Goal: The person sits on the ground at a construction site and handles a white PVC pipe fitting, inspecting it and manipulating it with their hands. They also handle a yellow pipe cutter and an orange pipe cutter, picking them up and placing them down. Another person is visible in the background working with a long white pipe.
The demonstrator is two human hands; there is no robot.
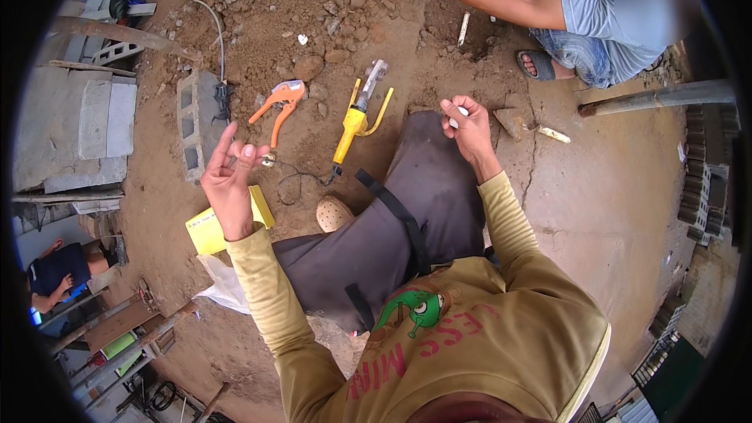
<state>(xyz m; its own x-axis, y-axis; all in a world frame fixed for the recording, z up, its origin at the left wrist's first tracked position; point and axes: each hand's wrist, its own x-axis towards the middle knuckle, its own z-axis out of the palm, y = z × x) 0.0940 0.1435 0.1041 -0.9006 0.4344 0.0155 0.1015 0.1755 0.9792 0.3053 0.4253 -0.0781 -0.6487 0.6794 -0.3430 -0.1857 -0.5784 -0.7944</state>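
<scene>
Pause, seemingly: right hand (pixel 475 135) pinches a small, rounded, white plastic-looking piece (pixel 459 116) by the dark-trousered knee (pixel 425 131); left hand (pixel 229 188), apparently empty, raises its index finger; using the yellow-handled, metal-headed tool (pixel 354 123) would call for reaching down

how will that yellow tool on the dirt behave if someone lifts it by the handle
The yellow tool probably feels front-heavy, since its metal head sits opposite the handle end. It should stay stiff, as it looks like hard plastic and metal. The dark cord, lying in loose curves on the dirt, looks floppy and would likely trail behind.
</scene>
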